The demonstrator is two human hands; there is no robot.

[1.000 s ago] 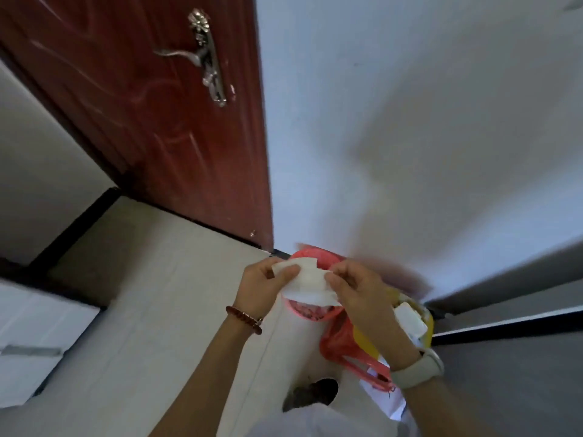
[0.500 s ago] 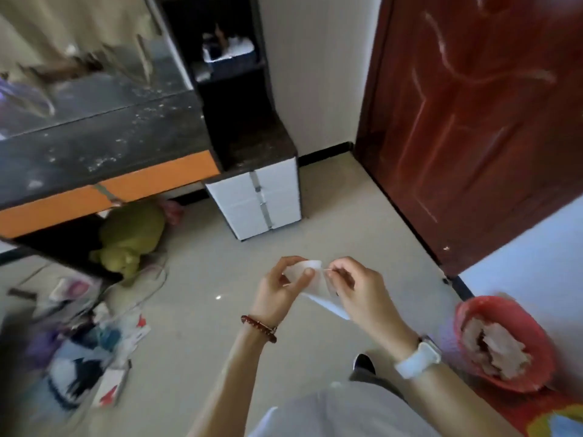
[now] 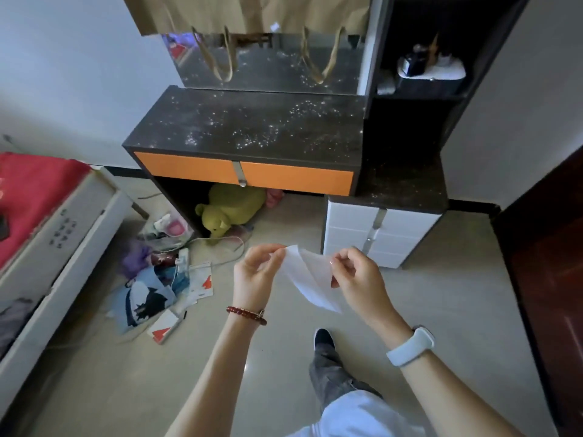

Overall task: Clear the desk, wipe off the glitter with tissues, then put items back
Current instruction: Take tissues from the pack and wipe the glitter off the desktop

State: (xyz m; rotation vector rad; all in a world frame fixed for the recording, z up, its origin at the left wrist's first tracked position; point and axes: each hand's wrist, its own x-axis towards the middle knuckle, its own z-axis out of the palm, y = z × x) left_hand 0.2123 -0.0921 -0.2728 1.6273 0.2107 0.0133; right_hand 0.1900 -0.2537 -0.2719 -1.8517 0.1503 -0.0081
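A white tissue (image 3: 307, 279) is held spread between the two hands in the lower middle of the view, above the floor. Its upper left corner is pinched by the left hand (image 3: 255, 272) between thumb and fingertips, and its right edge is pinched by the right hand (image 3: 356, 279) in the same way, so that the sheet hangs down towards 5 o'clock in a loose point. Both hands are thus closed on the tissue and nothing else is carried.

The glitter (image 3: 252, 134) is seen scattered over the dark top of the bench (image 3: 202, 121), which lies at 12 o'clock from the hands and well apart from them, with bare floor between. The long axis of the bench top runs from 9 o'clock to 3 o'clock, square across the line of approach. The densest sparkle is judged to sit just left of straight ahead, so the left hand is slightly the nearer, though the difference is small. The top is already cleared, and a heap of items (image 3: 164, 279) is seen on the floor at 9 o'clock; the wiping is judged to be the step in hand
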